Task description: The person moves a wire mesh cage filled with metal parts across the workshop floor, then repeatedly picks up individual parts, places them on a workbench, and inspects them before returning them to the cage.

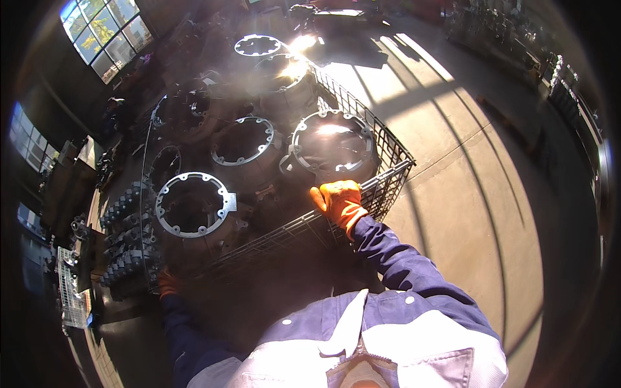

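A large wire basket [301, 224] stands in front of me, filled with ring-shaped metal housings. My right hand [341, 199], in an orange glove, is closed over its near rim close to the right corner, the thumb pointing left. Just beyond that hand sits a housing with a bright bolt-hole flange [295, 143]. Another housing, its ring [160, 205] lit by the sun, lies at the near left. My left hand [169, 284], also gloved in orange, is at the basket's near left corner; deep shadow hides its fingers.
More housings, including one with a bright flange [214, 155], fill the basket farther back. Stacked grey metal parts [126, 265] stand to the left. Sunlit concrete floor [453, 187] stretches along the right, with dark racks or machinery [517, 45] beyond it.
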### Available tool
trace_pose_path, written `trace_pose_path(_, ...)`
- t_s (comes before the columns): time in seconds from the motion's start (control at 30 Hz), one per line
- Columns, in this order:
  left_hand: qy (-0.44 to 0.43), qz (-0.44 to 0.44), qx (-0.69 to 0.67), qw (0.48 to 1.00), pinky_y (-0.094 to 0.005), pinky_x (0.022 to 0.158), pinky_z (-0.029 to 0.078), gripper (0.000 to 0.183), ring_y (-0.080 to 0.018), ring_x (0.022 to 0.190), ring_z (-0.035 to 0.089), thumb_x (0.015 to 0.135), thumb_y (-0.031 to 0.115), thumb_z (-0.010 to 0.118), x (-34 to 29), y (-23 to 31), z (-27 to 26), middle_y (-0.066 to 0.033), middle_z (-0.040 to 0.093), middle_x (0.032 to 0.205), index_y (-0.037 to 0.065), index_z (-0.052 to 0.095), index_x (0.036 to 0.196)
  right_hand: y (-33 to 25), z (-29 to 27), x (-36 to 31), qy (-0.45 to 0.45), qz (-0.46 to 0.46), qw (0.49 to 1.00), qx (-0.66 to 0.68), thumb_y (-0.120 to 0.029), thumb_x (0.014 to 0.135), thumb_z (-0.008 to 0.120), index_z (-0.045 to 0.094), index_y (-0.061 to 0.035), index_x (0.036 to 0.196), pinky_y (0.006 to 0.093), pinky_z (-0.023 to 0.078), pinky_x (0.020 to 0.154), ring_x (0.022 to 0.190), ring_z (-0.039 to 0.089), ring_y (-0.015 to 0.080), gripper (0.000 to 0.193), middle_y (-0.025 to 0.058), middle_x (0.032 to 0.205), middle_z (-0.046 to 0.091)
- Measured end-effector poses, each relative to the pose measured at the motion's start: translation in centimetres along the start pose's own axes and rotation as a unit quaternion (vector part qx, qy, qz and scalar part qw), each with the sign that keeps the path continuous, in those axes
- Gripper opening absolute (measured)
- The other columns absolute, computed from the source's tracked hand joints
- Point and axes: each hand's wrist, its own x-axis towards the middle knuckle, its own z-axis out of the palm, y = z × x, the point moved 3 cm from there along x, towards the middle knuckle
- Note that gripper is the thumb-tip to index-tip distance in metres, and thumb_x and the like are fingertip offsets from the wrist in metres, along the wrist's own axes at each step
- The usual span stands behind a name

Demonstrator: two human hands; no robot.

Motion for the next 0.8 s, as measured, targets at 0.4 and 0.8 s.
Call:
trace_pose_path(0.4, 0.474, -0.026, 0.087, 0.876, -0.0436, 0.099, 0.049, 0.035, -0.0293, 0.105, 0.066, 0.087, 0.011, 0.069, -5.6, 45.9, -12.7, -0.0118, 0.069, 0.111, 0.005, 0.062, 0.121, 28.8, -11.8, -5.3, -0.071, 0.301, 0.876, 0.371, 0.001, 0.086, 0.054, 0.072, -0.0018, 0.106, 0.0296, 0.055, 0.072, 0.078, 0.073, 0.02, 0.027, 0.0108, 0.088, 0.074)
trace_pose_path(0.8, -0.042, 0.173, -0.286, 0.941, -0.0467, 0.077, 0.051, 0.022, -0.0387, 0.081, 0.067, 0.087, 0.028, 0.06, -6.7, 105.1, 7.0, -0.0175, 0.069, 0.083, 0.011, 0.07, 0.097, 74.7, -18.7, -37.4, -0.332, 0.704, 0.627, -0.029, -0.019, 0.088, 0.056, 0.075, -0.0045, 0.093, 0.0354, 0.056, 0.071, 0.074, 0.074, 0.0241, 0.025, 0.0134, 0.084, 0.074)
